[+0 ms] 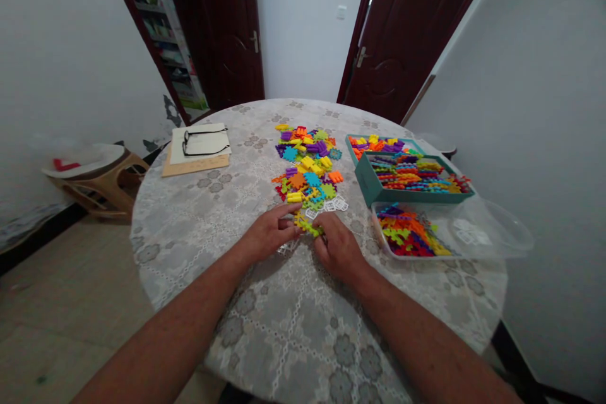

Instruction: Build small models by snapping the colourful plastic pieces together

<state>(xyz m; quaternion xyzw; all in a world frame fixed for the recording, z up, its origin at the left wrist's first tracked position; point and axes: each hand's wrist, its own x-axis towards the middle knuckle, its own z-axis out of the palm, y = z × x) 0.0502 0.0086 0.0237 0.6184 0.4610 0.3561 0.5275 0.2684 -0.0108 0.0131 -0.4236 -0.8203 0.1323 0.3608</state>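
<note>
Fingers (323, 222) gripping gears (308, 225), boxes (370, 184) holding pieces (407, 173)

Soft, dim indoor light falls fairly evenly, its source out of view. Faint shadows lie on the patterned tablecloth (255, 189) beneath the forearms. The clear plastic lid (502, 227) catches pale reflections. Wide-angle distortion bends the outer areas, fine detail looks slightly soft, and the upper right corner darkens.

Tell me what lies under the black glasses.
White paper lies under the black glasses, on a light brown board. Whatever the paper covers on the board cannot be seen.
</note>
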